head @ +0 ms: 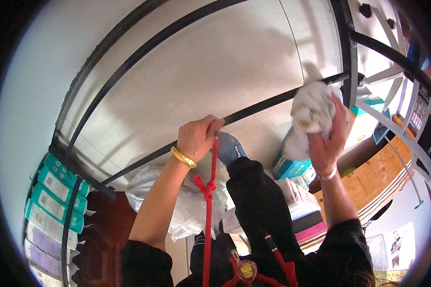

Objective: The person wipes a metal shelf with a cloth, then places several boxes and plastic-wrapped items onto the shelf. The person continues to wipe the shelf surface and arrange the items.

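My left hand [197, 134], with a gold bangle at the wrist, is closed around a black metal bar [262, 107]. In my right hand [328, 147] is a bunched white cloth [310, 111], pressed over the same bar near a black upright post [348, 53]. Motion blurs the cloth a little, and it hides the bar beneath it. A blue-grey shoe [230, 145] on my foot shows just below the bar, beside my left hand. Behind the bar stretches a pale panel [208, 71].
Curved black rails [147, 50] cross the panel. Green tissue packs [54, 190] are stacked at the left. White plastic bags [186, 204] lie below the bar. Cartons [294, 165] and a wooden top [373, 168] stand at right, near white slats [388, 122]. A red cord [209, 215] hangs before me.
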Demonstrator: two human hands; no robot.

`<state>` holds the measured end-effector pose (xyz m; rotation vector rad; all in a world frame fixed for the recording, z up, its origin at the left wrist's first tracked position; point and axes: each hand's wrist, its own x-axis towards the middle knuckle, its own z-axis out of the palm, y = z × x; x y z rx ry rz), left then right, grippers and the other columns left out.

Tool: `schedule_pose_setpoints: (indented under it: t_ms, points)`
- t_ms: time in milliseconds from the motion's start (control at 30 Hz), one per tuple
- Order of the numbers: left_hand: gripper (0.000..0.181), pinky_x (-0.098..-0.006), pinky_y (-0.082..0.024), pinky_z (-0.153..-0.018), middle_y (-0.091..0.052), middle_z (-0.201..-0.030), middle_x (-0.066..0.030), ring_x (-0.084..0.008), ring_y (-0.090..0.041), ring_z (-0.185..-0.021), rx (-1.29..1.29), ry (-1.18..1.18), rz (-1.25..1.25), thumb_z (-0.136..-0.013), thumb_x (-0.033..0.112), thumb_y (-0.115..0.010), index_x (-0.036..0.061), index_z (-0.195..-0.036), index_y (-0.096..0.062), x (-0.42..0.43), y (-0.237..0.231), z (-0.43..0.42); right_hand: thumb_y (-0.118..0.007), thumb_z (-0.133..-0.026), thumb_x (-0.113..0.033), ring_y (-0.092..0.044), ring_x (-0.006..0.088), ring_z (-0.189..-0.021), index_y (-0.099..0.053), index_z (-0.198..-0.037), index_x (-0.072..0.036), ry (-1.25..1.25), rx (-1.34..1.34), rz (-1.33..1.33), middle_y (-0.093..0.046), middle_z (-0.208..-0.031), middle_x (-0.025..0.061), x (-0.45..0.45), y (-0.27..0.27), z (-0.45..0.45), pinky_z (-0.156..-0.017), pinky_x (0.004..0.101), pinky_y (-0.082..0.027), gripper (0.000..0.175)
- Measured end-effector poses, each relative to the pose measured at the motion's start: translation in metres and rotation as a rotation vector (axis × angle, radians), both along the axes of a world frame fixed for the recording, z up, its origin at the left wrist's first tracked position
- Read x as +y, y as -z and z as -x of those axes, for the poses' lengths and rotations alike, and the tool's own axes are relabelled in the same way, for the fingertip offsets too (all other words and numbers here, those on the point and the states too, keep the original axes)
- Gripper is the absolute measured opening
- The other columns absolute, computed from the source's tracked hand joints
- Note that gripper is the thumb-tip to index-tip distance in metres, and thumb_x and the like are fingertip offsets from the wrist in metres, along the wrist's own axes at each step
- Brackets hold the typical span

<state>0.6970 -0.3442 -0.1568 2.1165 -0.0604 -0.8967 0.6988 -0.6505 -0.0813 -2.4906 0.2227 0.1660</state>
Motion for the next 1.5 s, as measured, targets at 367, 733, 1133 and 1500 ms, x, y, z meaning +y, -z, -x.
schedule_pose_setpoints:
  t_ms: [367, 733, 1133, 1500]
  points:
    - [0.028, -0.033, -0.05, -0.053, -0.063, -0.064, -0.0092, -0.0272, -0.064, -0.058, -0.042, 0.003, -0.011, -0.094, 0.031, -0.053, 0.0082, -0.08, -0.061, 0.0, 0.006, 0.0, -0.058, -0.079, -0.014, -0.041, 0.0418, -0.122, -0.052, -0.125, -0.008, -0.687, -0.453, 0.444, -0.043, -0.139, 0.0182, 0.035, 0.187, -0.256, -0.103, 0.056, -0.03, 0.047]
    - [0.028, -0.0337, -0.052, -0.053, -0.065, -0.065, -0.0099, -0.0288, -0.065, -0.059, 0.015, -0.024, 0.025, -0.095, 0.032, -0.053, 0.0087, -0.083, -0.062, 0.003, 0.018, 0.007, -0.048, -0.091, -0.025, -0.057, 0.0345, -0.108, -0.062, -0.114, -0.008, -0.03, -0.132, 0.371, -0.06, -0.119, 0.0162, -0.055, 0.233, -0.278, -0.09, 0.0513, -0.044, 0.032]
    - [0.042, -0.0399, -0.053, -0.066, -0.067, -0.076, -0.0111, -0.0297, -0.066, -0.074, -0.055, 0.131, -0.05, -0.098, 0.041, -0.039, 0.0065, -0.093, -0.063, -0.005, 0.043, 0.014, -0.046, -0.087, -0.051, -0.058, 0.035, -0.109, -0.057, -0.12, -0.008, -0.016, 0.231, 1.065, -0.056, -0.121, 0.0172, -0.101, 0.277, -0.229, -0.086, 0.0497, -0.049, 0.055]
    - [0.024, -0.0412, -0.048, -0.078, -0.064, -0.088, -0.0095, -0.0289, -0.063, -0.09, -0.189, 0.003, -0.089, -0.089, 0.03, -0.055, 0.0079, -0.095, -0.064, 0.01, 0.064, 0.05, -0.055, -0.086, -0.047, -0.056, 0.0393, -0.107, -0.05, -0.125, -0.02, -0.369, -0.249, 0.845, -0.05, -0.131, 0.0093, 0.298, 0.232, -0.18, -0.086, 0.0488, -0.046, 0.048]
